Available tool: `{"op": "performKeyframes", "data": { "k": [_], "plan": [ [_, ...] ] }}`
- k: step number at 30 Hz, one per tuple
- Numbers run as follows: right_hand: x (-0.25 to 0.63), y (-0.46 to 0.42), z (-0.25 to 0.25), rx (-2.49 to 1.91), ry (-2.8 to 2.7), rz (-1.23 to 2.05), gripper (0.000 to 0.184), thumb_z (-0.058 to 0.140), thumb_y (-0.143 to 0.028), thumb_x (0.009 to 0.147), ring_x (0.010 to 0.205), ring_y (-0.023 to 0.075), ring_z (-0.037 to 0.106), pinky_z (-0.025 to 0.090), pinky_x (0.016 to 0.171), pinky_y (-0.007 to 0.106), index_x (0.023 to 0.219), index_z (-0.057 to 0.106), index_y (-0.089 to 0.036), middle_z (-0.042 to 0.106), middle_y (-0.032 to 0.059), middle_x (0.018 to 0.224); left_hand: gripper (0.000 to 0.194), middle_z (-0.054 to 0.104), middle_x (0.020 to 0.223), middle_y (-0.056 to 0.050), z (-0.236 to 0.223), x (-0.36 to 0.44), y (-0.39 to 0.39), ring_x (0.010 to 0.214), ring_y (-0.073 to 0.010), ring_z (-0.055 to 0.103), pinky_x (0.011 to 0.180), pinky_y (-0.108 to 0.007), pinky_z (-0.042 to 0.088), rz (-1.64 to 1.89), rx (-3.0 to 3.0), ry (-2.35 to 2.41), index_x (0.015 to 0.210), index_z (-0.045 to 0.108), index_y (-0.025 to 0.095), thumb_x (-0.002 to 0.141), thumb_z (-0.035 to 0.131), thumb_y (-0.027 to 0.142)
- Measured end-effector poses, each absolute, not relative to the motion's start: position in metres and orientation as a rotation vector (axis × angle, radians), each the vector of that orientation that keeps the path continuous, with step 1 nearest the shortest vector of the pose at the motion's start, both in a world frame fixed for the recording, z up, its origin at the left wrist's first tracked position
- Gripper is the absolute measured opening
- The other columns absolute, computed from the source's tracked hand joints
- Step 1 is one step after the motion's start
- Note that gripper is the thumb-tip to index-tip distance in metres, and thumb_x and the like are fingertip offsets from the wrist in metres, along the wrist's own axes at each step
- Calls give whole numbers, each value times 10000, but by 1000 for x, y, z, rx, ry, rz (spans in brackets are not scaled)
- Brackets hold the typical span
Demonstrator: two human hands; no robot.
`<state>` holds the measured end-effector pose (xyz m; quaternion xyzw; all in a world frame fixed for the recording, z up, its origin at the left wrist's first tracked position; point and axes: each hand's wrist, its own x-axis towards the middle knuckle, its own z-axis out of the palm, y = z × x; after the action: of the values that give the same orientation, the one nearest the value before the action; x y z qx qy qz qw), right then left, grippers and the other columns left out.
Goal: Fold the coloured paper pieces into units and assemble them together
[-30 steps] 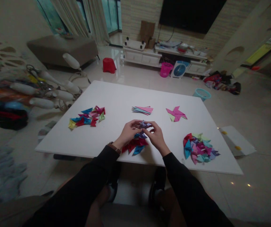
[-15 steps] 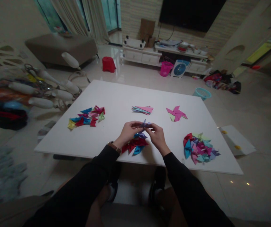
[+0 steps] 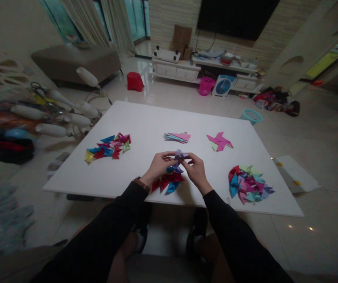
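Observation:
A small purple folded-paper piece (image 3: 180, 155) is pinched between both hands above the white table (image 3: 145, 118). My left hand (image 3: 161, 165), with a brown-strapped watch on the wrist, closes its thumb and fingers on the left side. From the right, my right hand (image 3: 196, 169) grips the other side. Below them lies a group of red, blue and purple folded papers (image 3: 169, 181), partly covered by my left hand. Beyond the hands rest a stack of pink and light-blue paper pieces (image 3: 178, 136) and a pink and green paper pinwheel (image 3: 220, 141).
Colourful folded papers (image 3: 110, 146) are spread on the table's left side, and a larger pile (image 3: 249, 184) sits near the right edge. A white lamp with several arms (image 3: 77, 114) stands beyond the left edge. A teal basket (image 3: 251, 116) is past the far right corner.
The purple paper's upright point no longer stands up; the piece now looks wider and more spread between my fingers. Both hands stay in nearly the same place.

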<state>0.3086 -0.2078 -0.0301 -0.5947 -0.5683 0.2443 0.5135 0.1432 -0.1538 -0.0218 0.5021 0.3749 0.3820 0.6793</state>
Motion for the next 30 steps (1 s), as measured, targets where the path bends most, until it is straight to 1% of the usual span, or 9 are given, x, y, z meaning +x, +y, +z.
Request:
{"op": "performKeyframes", "data": {
  "k": [3, 5, 11, 16, 18, 21, 23, 27, 30],
  "plan": [
    [310, -207, -32, -1410, -1373, 597, 265, 704, -308, 843, 931, 212, 693, 537, 678, 289, 1091, 739, -222, 757, 68, 1090, 506, 784, 862, -101, -21, 143, -153, 788, -199, 719, 816, -350, 567, 869, 1129, 831, 1077, 763, 99, 642, 891, 322],
    [311, -207, -32, -1403, -1375, 593, 267, 705, -299, 843, 947, 215, 691, 543, 688, 295, 1098, 744, -230, 755, 65, 1105, 489, 785, 873, -104, -21, 143, -152, 796, -203, 720, 821, -354, 568, 888, 1120, 827, 1039, 770, 102, 620, 900, 318],
    [310, -209, -28, -1405, -1366, 586, 235, 713, -303, 834, 928, 217, 690, 535, 679, 302, 1053, 758, -231, 761, 64, 1056, 437, 788, 915, -109, -19, 143, -153, 835, -211, 723, 857, -368, 564, 913, 1125, 830, 1006, 779, 106, 620, 883, 282],
    [308, -209, -26, -1410, -1299, 683, 232, 742, -358, 815, 800, 200, 682, 505, 617, 292, 988, 728, -205, 739, 54, 912, 435, 786, 970, -115, -18, 143, -154, 899, -221, 725, 868, -364, 564, 923, 1136, 833, 1034, 771, 119, 642, 874, 276],
    [307, -209, -25, -1409, -1250, 716, 302, 767, -369, 794, 793, 196, 677, 499, 606, 285, 1037, 695, -206, 719, 46, 907, 416, 785, 990, -115, -18, 142, -154, 910, -226, 724, 844, -355, 568, 925, 1155, 848, 1021, 776, 131, 652, 872, 298],
    [307, -210, -20, -1421, -1189, 588, 458, 814, -364, 756, 857, 189, 663, 498, 620, 281, 1151, 629, -225, 678, 63, 1088, 376, 785, 990, -117, -19, 142, -153, 895, -235, 727, 809, -354, 574, 912, 1169, 892, 958, 787, 139, 657, 870, 346],
    [308, -211, -17, -1417, -1236, 442, 413, 801, -342, 781, 896, 183, 645, 498, 648, 287, 1145, 637, -237, 639, 66, 1151, 366, 788, 961, -116, -19, 142, -153, 872, -239, 730, 793, -359, 576, 902, 1173, 917, 922, 789, 137, 650, 871, 367],
    [309, -213, -14, -1386, -1409, 293, 162, 725, -305, 868, 1000, 210, 621, 510, 688, 308, 1020, 734, -251, 610, 73, 1109, 342, 791, 910, -108, -20, 143, -153, 834, -237, 734, 779, -363, 582, 894, 1207, 911, 892, 791, 138, 647, 868, 364],
    [308, -213, -15, -1391, -1434, 276, 105, 708, -305, 885, 1004, 219, 617, 516, 666, 314, 963, 759, -257, 606, 81, 1123, 315, 791, 869, -102, -20, 144, -153, 794, -230, 731, 750, -358, 583, 896, 1250, 908, 881, 795, 140, 664, 856, 360]
  ]
}}
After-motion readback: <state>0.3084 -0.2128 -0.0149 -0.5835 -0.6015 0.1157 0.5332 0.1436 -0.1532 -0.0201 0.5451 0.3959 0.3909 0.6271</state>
